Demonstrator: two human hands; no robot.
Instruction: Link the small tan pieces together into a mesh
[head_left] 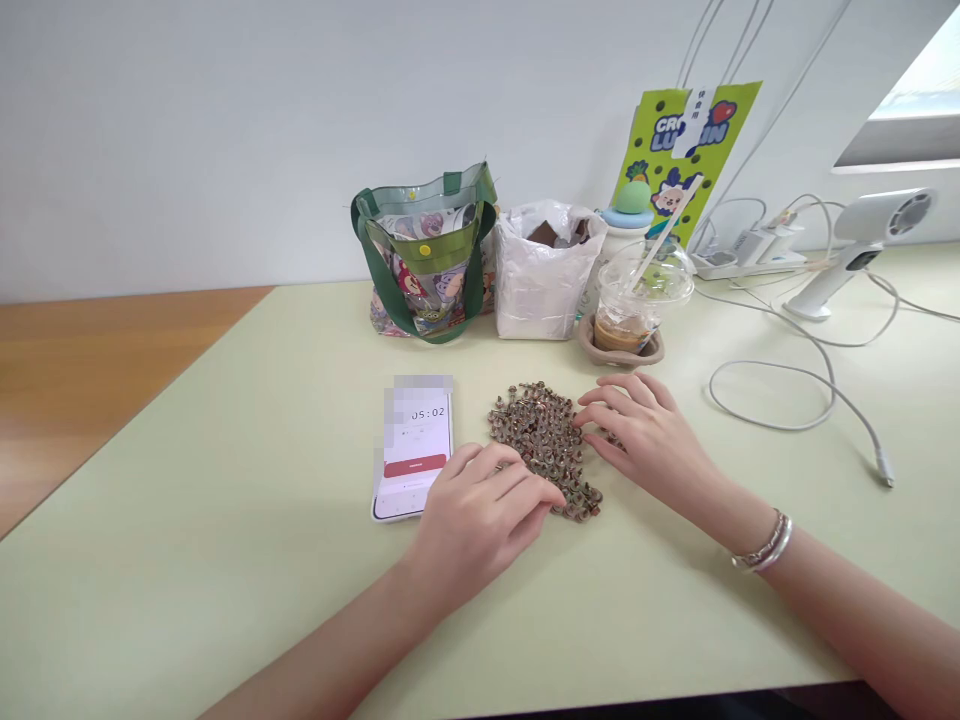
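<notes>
A heap of small brownish metal screws [534, 425] with flanged heads lies on the table between my two hands. My left hand [480, 510] rests at its near left side, palm down, fingers loosely bent and reaching over the edge of the heap. Its thumb is partly hidden, and I see nothing held in it. On the far right side, my right hand [637, 425] has its fingers apart, fingertips touching the screws. A few screws show beneath its fingers. Just left of the heap, near my left hand, lies a phone [412, 485] with a timer on its screen.
At the back stand a green-handled bag [427, 255], a white plastic bag [536, 290], a lidded drink cup [626, 315] in a cardboard holder and a green paper bag [690, 150]. To the right are a handheld fan [862, 250], a power strip [750, 262] and a loose white cable [832, 385].
</notes>
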